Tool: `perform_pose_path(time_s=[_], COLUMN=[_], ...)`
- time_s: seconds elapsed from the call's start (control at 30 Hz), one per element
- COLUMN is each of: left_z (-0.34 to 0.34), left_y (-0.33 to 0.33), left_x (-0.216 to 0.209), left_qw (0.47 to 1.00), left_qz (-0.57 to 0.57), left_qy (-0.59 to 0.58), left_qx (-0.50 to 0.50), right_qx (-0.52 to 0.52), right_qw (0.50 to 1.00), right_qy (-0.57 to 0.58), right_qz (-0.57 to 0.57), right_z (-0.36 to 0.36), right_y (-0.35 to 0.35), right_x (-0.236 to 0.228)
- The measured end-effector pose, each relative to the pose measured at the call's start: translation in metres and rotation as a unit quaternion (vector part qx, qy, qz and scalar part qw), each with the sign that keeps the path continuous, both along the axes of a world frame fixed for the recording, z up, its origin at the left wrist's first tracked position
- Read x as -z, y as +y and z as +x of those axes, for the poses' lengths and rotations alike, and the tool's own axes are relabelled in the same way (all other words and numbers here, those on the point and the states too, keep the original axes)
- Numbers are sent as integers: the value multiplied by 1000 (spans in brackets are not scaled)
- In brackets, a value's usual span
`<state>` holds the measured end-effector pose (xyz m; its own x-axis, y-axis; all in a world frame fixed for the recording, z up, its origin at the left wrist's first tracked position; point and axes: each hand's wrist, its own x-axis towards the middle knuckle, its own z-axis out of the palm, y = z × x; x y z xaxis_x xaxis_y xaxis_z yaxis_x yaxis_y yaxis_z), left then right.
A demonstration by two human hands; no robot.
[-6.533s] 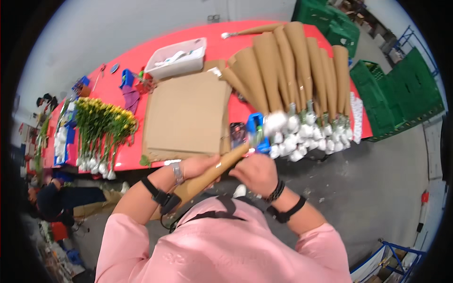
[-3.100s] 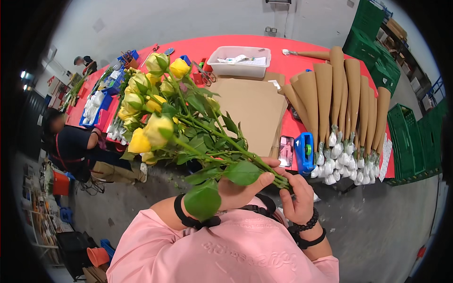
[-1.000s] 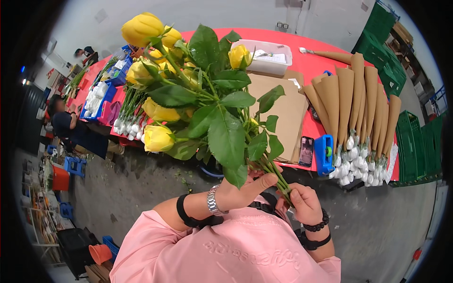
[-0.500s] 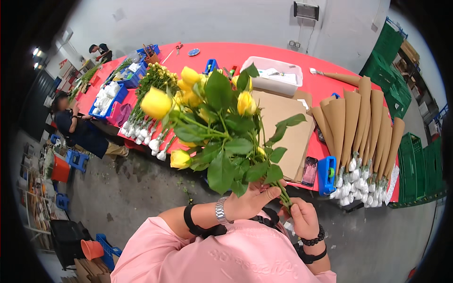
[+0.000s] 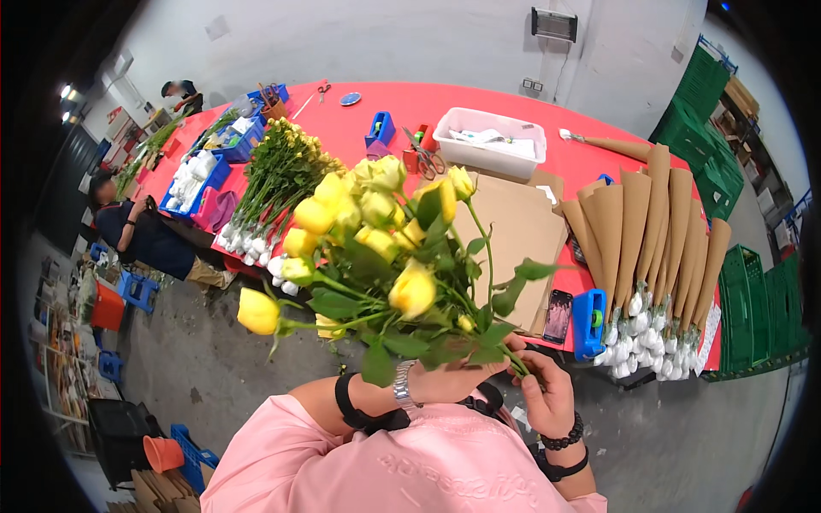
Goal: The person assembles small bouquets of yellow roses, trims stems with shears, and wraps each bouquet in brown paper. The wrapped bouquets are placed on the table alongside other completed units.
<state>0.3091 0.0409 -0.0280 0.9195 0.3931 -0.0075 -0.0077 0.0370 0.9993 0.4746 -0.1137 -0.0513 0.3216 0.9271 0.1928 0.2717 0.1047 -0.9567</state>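
A loose bunch of yellow roses (image 5: pixel 412 289) with dark green leaves is held in front of me, its heads tilting up and left. My left hand (image 5: pixel 457 380), wearing a steel watch, is closed around the stems beneath the leaves, its fingers partly hidden by foliage. Lower down, my right hand (image 5: pixel 550 398) grips the stem ends between thumb and fingers. Just beyond the bunch, flat brown paper sheets (image 5: pixel 522 227) lie stacked on the red table (image 5: pixel 410 98).
Brown paper cones (image 5: pixel 629 222) with white-wrapped stem ends lie at the right, beside a blue tape dispenser (image 5: pixel 590 323) and a phone (image 5: pixel 558 316). A white bin (image 5: pixel 489 158) and scissors (image 5: pixel 425 161) sit behind. More yellow flowers (image 5: pixel 286 171) lie left; a person (image 5: pixel 141 231) stands there.
The bunch has turned in my hands, so more rose heads face me and the large leaves have swung lower. Both hands remain on the stems, the right shifted slightly.
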Motion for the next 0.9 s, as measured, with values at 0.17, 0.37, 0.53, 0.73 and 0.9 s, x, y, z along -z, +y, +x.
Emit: perform_pose_path(time_s=[0.17,0.37,0.53,0.73,0.9], left_z=[3,5,6,5,5], left_y=[-2,0,-4,-2,-2], left_x=[8,6,10,-4,-8], left_qw=[995,996,995,999,998], left_qz=[-71,-27,-37,26,62], left_qy=[-68,-69,-81,-29,-19], left_qx=[33,54,47,34,11], right_qx=[13,30,46,46,35], right_qw=[996,994,995,998,998], right_qy=[-92,-105,-84,-47,-59], right_qz=[19,27,21,-16,7], right_z=[1,2,1,1,1], right_y=[-2,-7,-9,-11,-9], right_x=[-10,-7,-7,-10,-12])
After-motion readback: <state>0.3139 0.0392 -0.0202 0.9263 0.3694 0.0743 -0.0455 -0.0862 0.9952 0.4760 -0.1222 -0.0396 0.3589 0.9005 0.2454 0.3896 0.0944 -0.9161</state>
